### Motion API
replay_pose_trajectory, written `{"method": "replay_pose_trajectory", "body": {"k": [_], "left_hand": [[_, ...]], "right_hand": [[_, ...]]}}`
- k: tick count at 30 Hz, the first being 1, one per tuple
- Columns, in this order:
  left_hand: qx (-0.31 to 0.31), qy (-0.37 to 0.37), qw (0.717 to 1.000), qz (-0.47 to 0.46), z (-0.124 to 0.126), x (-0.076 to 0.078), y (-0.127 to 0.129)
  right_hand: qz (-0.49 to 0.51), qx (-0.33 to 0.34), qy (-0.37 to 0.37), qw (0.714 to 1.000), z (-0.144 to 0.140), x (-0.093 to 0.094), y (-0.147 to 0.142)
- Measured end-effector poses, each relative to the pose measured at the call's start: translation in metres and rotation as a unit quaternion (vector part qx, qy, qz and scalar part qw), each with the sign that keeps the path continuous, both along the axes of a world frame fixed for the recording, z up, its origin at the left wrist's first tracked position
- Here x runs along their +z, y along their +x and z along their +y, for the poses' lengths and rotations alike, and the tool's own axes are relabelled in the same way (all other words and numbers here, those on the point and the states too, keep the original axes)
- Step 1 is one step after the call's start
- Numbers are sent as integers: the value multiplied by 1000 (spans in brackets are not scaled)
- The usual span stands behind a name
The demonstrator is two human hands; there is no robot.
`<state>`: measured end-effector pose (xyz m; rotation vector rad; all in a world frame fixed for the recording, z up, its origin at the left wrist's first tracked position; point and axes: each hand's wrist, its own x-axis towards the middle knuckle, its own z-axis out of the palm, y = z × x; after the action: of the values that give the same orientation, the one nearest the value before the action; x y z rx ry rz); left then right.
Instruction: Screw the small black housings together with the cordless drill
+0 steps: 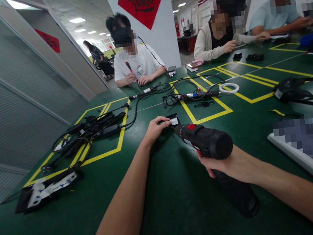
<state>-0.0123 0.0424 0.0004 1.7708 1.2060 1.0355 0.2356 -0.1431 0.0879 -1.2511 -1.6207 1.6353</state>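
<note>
My right hand (230, 165) grips a black cordless electric screwdriver (207, 142) with a red switch, its tip pointing at a small black part with a white label (173, 121). My left hand (156, 128) pinches that small part and holds it down on the green table (171, 198). The screwdriver's bit meets the part's near right edge; the contact point is too small to make out.
A tangle of black cables and adapters (90, 130) lies left inside yellow tape marks. A flat black and white assembly (47, 188) sits near left. More cables, a soldering-type tool (193, 95) and a white ring (229, 87) lie beyond. Three people work across the table.
</note>
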Motion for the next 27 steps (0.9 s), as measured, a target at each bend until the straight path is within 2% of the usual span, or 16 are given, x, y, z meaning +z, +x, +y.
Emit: {"method": "replay_pose_trajectory", "body": {"k": [10, 20, 27], "left_hand": [[-1, -9, 1000, -6, 0, -1, 0], [1, -10, 1000, -3, 0, 0, 0], [3, -8, 1000, -5, 0, 0, 0]], "right_hand": [[23, 0, -7, 1000, 0, -9, 4], [-15, 3, -9, 1000, 1, 8, 0], [-10, 5, -5, 1000, -1, 3, 1]]}}
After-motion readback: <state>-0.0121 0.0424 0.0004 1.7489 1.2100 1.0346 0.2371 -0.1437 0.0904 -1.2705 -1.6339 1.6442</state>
